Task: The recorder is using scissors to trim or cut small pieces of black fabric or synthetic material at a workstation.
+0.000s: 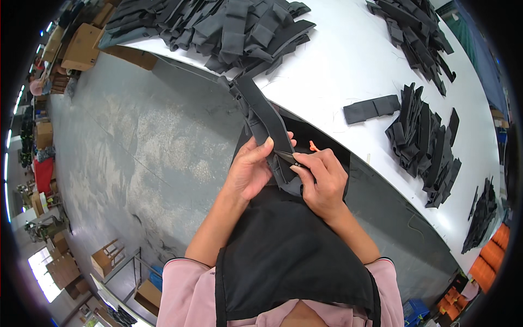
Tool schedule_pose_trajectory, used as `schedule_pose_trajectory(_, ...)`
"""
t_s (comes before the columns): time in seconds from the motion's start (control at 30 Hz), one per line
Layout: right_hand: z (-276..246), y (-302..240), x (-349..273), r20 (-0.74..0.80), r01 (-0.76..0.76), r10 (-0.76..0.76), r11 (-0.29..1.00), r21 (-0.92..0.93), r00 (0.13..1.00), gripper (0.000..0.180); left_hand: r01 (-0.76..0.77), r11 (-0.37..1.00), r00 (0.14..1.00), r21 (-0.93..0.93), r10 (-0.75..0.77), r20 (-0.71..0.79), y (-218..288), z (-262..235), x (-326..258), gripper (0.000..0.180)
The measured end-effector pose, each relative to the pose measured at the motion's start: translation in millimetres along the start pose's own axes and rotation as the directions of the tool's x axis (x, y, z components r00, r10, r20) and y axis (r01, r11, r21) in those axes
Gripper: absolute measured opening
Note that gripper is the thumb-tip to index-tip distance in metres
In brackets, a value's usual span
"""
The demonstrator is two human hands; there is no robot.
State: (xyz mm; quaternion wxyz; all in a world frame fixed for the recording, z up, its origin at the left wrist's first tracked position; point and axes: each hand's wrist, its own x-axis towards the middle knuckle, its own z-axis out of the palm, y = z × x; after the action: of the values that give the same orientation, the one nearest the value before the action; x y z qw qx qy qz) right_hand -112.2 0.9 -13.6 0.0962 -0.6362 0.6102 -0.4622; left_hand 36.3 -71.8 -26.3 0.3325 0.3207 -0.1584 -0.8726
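Note:
My left hand [251,170] is closed on a long dark grey sewn fabric strip [267,114], thumb on its near face and fingertips showing past its right edge. The strip slants from the table edge down toward my lap. My right hand [322,179] pinches thread snips [285,157], their pointed metal blades lying against the strip beside my left thumb. The palm hides most of the snips. A small orange piece [314,146] shows just beyond my right knuckles; I cannot tell whether it belongs to them.
A white table [321,71] runs diagonally from upper left to lower right. On it lie a large heap of dark strips [218,27], more heaps [422,144] at the right, and one separate flat piece [372,109]. Cardboard boxes [80,46] stand across the grey floor [136,141].

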Motion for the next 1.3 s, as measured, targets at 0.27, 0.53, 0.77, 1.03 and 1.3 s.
schedule_pose_trajectory(0.27,0.8,-4.1,-8.7,0.099,-0.205,0.192,0.968,0.143,0.976,0.023,-0.082,0.996,0.997,-0.023,0.082,-0.003,3.7,3.8,8.4,0.042)
schedule_pose_trajectory(0.53,-6.2,-7.4,-16.6,0.170,-0.154,0.137,0.984,0.090,0.976,0.028,-0.095,0.983,0.994,-0.158,0.103,0.044,6.4,2.8,8.9,0.039)
schedule_pose_trajectory(0.77,-1.6,-9.0,-16.2,0.149,-0.087,0.074,0.993,0.083,0.986,0.029,-0.085,0.984,0.994,-0.154,0.096,0.061,3.1,4.4,7.2,0.039)
schedule_pose_trajectory(1.03,-1.0,-5.8,-17.1,0.145,-0.052,0.041,0.996,0.073,0.989,0.026,-0.100,0.990,0.993,-0.096,0.106,0.052,4.9,8.7,7.0,0.040)
schedule_pose_trajectory(1.3,-15.6,5.4,-5.7,0.030,-0.283,0.282,0.948,0.145,0.959,0.024,-0.100,0.991,0.995,0.094,0.098,0.030,7.2,11.9,-0.9,0.041)
